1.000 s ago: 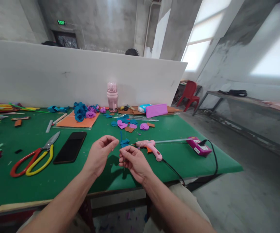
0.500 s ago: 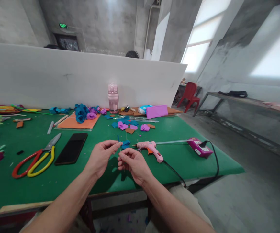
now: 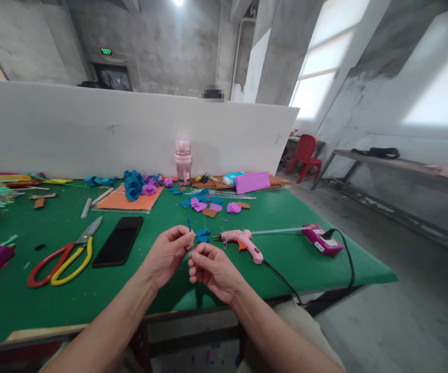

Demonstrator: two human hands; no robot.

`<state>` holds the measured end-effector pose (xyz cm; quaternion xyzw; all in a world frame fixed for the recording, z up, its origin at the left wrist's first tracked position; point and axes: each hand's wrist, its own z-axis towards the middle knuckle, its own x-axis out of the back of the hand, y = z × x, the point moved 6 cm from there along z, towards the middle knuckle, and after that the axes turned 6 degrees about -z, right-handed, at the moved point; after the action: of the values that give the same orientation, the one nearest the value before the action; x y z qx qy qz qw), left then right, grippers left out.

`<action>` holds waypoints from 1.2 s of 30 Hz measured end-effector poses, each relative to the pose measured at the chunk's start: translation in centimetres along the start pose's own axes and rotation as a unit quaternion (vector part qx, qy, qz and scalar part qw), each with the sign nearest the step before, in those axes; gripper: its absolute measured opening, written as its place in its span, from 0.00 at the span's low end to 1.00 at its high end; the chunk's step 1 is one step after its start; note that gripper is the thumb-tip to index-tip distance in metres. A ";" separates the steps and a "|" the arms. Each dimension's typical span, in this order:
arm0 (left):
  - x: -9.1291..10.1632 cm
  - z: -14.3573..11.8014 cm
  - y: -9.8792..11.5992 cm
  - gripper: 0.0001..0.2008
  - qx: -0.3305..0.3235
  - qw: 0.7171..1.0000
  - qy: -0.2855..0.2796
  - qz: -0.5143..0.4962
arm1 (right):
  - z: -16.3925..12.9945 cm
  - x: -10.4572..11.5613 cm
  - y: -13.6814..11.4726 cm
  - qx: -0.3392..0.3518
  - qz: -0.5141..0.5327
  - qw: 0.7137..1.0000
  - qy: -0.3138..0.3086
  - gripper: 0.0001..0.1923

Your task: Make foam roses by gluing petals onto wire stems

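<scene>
A thin blue stem stands upright above the green table, pinched in the closed grip of the left hand and the right hand. Blue paper pieces and a pink glue gun lie just beyond.

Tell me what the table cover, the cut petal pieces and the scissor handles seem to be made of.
Table cover: looks like matte green felt or cutting mat; flat, no shine. Petal pieces: probably soft foam or felt sheet in blue and purple; matte, clean-cut edges, slightly curled. Scissor handles: seemingly glossy plastic-coated loops, red and yellow, on bare metal blades.
</scene>
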<state>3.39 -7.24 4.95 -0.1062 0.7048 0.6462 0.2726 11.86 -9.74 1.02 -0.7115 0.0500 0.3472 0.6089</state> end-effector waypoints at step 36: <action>1.8 0.8 2.5 0.13 -0.090 0.917 0.013 0.387 | 0.7 2.9 -1.1 0.012 0.034 0.994 0.104 0.10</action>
<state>0.88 -5.78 6.13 0.1424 0.6332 0.7606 -0.0190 14.23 -7.84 0.30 -0.7344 0.1414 0.2908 0.5967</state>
